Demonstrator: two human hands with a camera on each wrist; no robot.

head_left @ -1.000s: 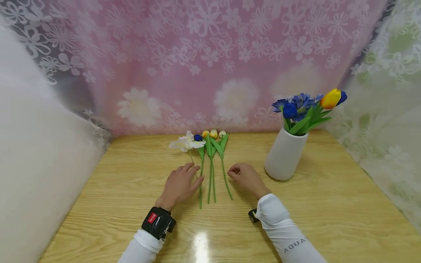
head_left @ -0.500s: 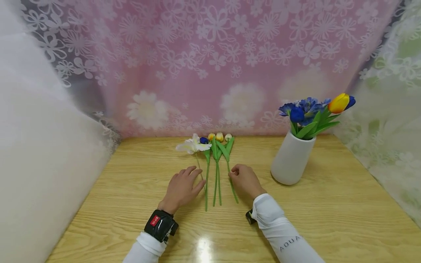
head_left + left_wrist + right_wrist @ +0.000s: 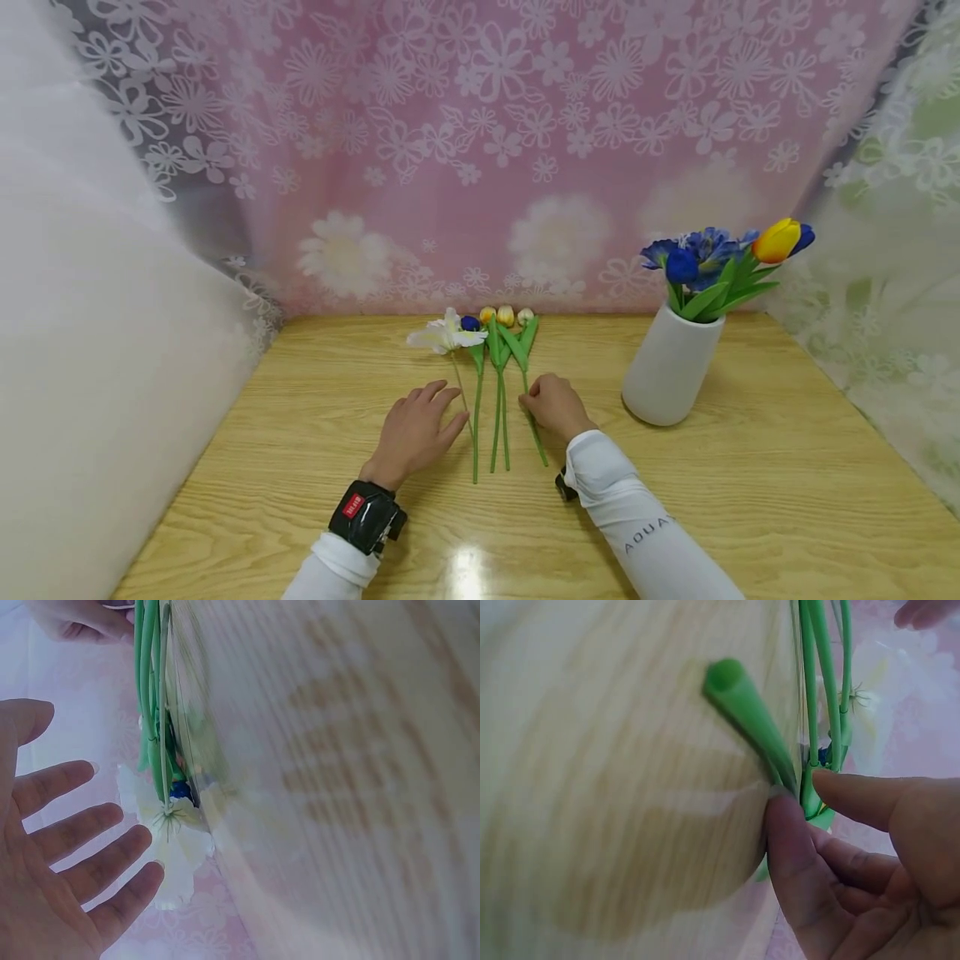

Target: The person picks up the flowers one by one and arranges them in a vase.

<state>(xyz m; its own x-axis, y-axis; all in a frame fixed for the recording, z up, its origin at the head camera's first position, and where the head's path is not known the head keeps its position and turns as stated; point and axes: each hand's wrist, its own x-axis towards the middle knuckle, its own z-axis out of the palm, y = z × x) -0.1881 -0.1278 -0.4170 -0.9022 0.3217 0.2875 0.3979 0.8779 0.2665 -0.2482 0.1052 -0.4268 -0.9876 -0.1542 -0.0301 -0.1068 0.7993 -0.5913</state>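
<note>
Several artificial flowers lie side by side on the wooden table. At the right of the row lies a white tulip [image 3: 526, 317]; my right hand [image 3: 557, 406] has its thumb and forefinger around its stem [image 3: 751, 720]. Next to it are two yellow-and-white tulips [image 3: 506, 316] with green leaves, then a blue tulip [image 3: 470, 323]. The leftmost is a large white flower [image 3: 442, 335] on a thin stem. My left hand [image 3: 416, 433] hovers beside that thin stem, palm down, fingers spread and holding nothing. In the left wrist view its fingers [image 3: 90, 834] stand apart from the flowers.
A white vase [image 3: 671, 364] at the right holds blue flowers [image 3: 705, 248] and a yellow-orange tulip [image 3: 777, 241]. A pink floral curtain [image 3: 450, 167] hangs along the table's back edge. Pale cloth [image 3: 97, 292] hangs at the left.
My right hand has moved left onto the white tulip's stem. The left hand keeps its place by the large white flower. The head view has shifted slightly.
</note>
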